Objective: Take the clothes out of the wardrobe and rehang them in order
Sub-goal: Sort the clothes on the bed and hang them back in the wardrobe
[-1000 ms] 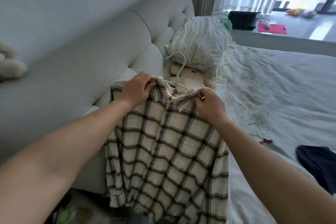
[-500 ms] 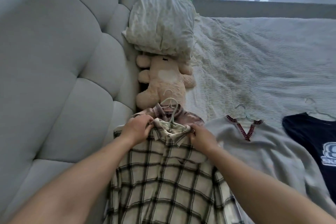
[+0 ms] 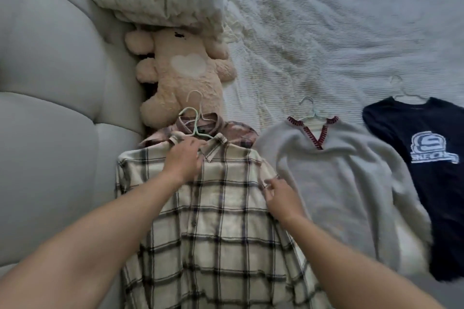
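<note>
Since soft and light, lying flat on bed [image 3: 326, 32] atop another shirt [image 3: 241, 133]: plaid shirt [image 3: 213, 221]. Left hand [image 3: 184, 162] flat at collar, right hand [image 3: 281, 195] loose at shoulder, neither grip closed. Best lifted by green hanger [image 3: 194, 123].

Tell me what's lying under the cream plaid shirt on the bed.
Under the cream plaid shirt lies a pinkish plaid garment on its own hanger; only its collar and shoulders show. The rest is covered. Both hands rest on the top shirt.
</note>
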